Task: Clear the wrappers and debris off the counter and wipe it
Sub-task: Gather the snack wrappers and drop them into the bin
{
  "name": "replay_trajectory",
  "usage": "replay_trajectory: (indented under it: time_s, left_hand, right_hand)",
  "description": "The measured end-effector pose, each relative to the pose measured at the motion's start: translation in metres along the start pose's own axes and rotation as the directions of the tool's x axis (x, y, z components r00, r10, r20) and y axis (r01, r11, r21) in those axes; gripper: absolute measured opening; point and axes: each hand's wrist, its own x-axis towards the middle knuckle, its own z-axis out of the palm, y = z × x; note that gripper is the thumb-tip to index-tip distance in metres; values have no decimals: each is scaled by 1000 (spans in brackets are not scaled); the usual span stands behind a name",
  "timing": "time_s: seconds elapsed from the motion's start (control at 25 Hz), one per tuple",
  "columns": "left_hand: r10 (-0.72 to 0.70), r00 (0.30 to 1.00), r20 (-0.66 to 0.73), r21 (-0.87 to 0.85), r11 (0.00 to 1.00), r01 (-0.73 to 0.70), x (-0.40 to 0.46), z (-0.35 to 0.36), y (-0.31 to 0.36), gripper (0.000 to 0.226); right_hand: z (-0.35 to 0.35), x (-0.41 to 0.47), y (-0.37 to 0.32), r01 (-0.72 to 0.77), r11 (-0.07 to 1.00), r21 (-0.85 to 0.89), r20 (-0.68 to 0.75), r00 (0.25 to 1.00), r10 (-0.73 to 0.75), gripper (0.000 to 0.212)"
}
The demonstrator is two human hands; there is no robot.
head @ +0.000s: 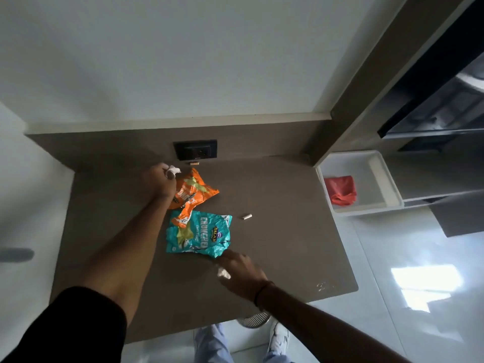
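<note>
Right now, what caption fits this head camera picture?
Left hand grips crumpled white paper; right hand reaches the teal snack wrapper.

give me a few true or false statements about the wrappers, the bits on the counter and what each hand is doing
1. The teal crinkled snack wrapper lies nearer the person than the orange crinkled snack wrapper. True.
2. The left hand is empty. False: it is closed on a small white crumpled scrap.
3. A small white cylindrical butt lies on the brown counter, right of the teal wrapper. True.
4. The red crumpled bag lies on the counter. False: it sits in the white open drawer beside the counter.
5. The right hand reaches toward the orange wrapper. False: it is at the teal wrapper's near corner.
</note>
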Motion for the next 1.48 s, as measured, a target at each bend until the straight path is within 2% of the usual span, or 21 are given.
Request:
replay_trajectory:
  time_s: [0.08,0.16,0.24,0.32,0.44,0.6,0.72,0.84,0.96,1.12,1.28,1.4,1.48]
  left_hand:
    - [113,980,-161,-72,989,-126,-46,-23,6,20]
    - [231,952,-201,-141,955,-262,-115,-36,11,17]
    - [309,938,-159,-162,929,-334,-198,-32,9,14]
    - [352,932,-85,-182,914,-362,-287,-18,3,16]
    - [299,949,98,-128,950,-286,-381,12,-11,31]
    - [204,954,219,65,973,-223,-448,49,-26,17]
    - [127,953,275,156,972,-175,-465,70,-33,17]
    - [67,957,283,205,970,-129,-470,82,-39,21]
    - [25,967,254,242,966,-88,-470,89,-42,28]
    - [6,984,181,223,974,-47,-469,83,-44,19]
    - [71,995,72,184,979,-83,-457,64,-35,5]
    - [102,995,7,151,983,-102,-427,45,-24,8]
    - [119,993,-13,128,985,-117,-397,30,-17,11]
  right_hand:
    - [-14,-11,12,-91,972,217,-150,981,125,35]
    - [-29,-28,32,-202,908,368,-232,925,301,34]
    - [-37,-50,56,-209,851,481,-255,896,364,30]
    - [-38,-79,72,-159,845,511,-274,901,335,24]
    - [-21,-124,95,-101,851,515,-248,933,261,24]
    - [10,-177,120,-140,860,490,-116,968,223,25]
    - [27,-195,131,-216,877,430,-7,970,242,22]
    - [36,-198,137,-271,880,391,49,960,274,31]
    - [40,-198,139,-278,888,366,37,958,284,41]
    - [37,-200,144,-273,897,348,14,958,286,29]
    - [13,-189,131,-90,931,354,-105,985,135,12]
    - [-12,-160,108,86,950,301,-245,970,-10,9]
    - [-26,-132,90,125,948,292,-302,953,-33,11]
